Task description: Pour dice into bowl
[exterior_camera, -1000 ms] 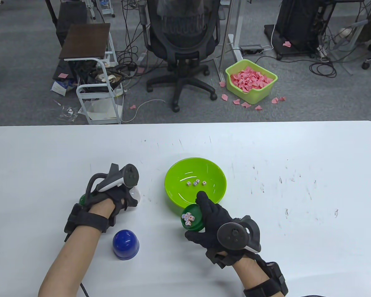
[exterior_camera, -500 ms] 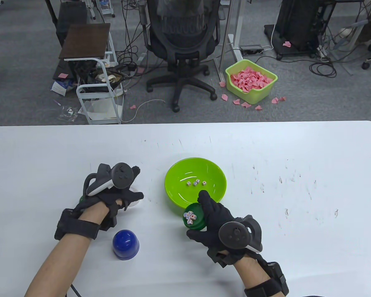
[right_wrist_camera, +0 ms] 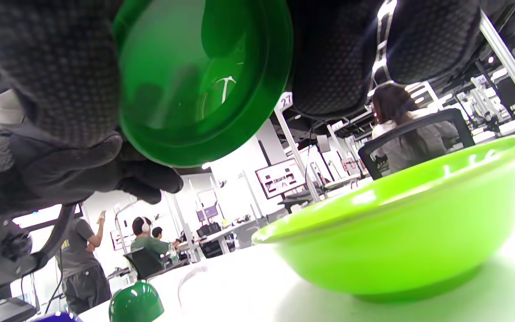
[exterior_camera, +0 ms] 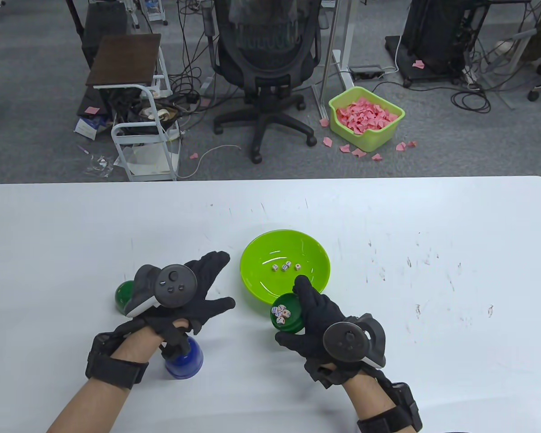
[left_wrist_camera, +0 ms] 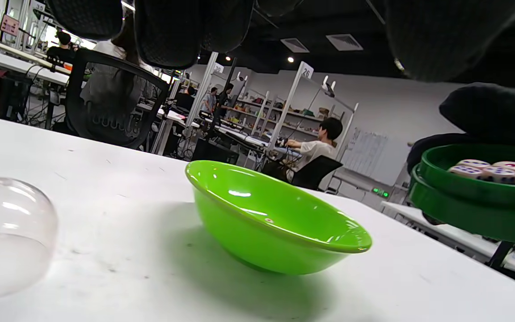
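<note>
On the white surface [exterior_camera: 387,216] stand a blue dome cup [exterior_camera: 187,361], a dark green dome cup [exterior_camera: 124,295] and a clear dome [left_wrist_camera: 7,232], all near its front left. Beyond the far edge, on the grey floor, are a black office chair [exterior_camera: 263,67], a small white cart [exterior_camera: 139,117] with a brown top, and a yellow-green bin [exterior_camera: 365,118] filled with pink paper pieces, a few scattered beside it.

table view: high, looks down and forward – whole white table [exterior_camera: 387,216], office floor beyond
left wrist view: near table level, close, faces right-forward across green bowl [left_wrist_camera: 275,223] toward dark green tray [left_wrist_camera: 476,210]
right wrist view: very low, tilted up – tray underside [right_wrist_camera: 204,80] overhead, bowl [right_wrist_camera: 409,232] close on the right
shared: all three views catch bowl and tray
</note>
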`<state>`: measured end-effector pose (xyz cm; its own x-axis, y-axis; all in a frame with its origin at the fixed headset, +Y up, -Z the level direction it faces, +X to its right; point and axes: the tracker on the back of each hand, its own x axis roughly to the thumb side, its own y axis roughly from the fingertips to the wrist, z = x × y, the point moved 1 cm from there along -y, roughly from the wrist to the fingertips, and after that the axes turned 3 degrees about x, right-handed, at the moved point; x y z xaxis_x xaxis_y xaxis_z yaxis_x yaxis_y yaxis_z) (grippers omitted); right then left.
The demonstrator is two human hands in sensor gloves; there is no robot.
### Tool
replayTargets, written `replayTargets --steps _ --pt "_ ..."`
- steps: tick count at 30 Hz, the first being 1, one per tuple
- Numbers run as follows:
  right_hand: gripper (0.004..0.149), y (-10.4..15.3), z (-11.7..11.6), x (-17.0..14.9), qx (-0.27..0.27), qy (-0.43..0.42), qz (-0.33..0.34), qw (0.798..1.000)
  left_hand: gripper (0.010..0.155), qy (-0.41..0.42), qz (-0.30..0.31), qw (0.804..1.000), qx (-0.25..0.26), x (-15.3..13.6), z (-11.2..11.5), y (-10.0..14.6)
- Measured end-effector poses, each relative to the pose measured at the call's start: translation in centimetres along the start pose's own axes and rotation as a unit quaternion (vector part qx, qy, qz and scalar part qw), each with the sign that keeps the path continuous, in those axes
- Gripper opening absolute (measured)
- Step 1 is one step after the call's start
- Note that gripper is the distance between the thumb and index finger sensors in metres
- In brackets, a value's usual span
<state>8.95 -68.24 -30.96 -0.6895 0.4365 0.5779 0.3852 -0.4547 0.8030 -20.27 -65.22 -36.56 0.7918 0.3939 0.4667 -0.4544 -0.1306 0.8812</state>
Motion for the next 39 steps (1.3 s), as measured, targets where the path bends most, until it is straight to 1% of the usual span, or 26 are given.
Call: replayTargets --steps 5,10,14,17,27,39 --pt "0.110 0.0 0.1 0.0 -0.004 0.001 0.001 1.000 0.094 0.049 -0.013 0.999 0.012 -0.8 1.5 1.3" --pt "0.110 0.1 0.2 -0.1 -0.006 0.001 -0.002 1.000 0.095 0.051 -0.033 0.998 0.032 -2.2 2.5 2.6" --pt "0.110 0.1 0.3 -0.4 -0.006 0.001 -0.009 1.000 0.094 0.043 -0.031 0.998 0.042 -2.6 3.0 3.5" --pt "0.110 0.1 0.3 -0.7 -0.008 0.002 -0.016 1.000 0.094 0.035 -0.021 0.998 0.043 -2.5 3.4 3.7" --pt "0.110 -0.1 0.7 -1.3 -0.017 0.014 -0.039 0.999 0.093 -0.024 0.000 0.999 0.040 -1.8 4.0 4.7" --pt "0.110 -1.7 1.6 -2.2 -0.028 0.057 -0.076 0.995 0.094 0.006 -0.012 0.999 0.053 -2.7 3.4 4.8"
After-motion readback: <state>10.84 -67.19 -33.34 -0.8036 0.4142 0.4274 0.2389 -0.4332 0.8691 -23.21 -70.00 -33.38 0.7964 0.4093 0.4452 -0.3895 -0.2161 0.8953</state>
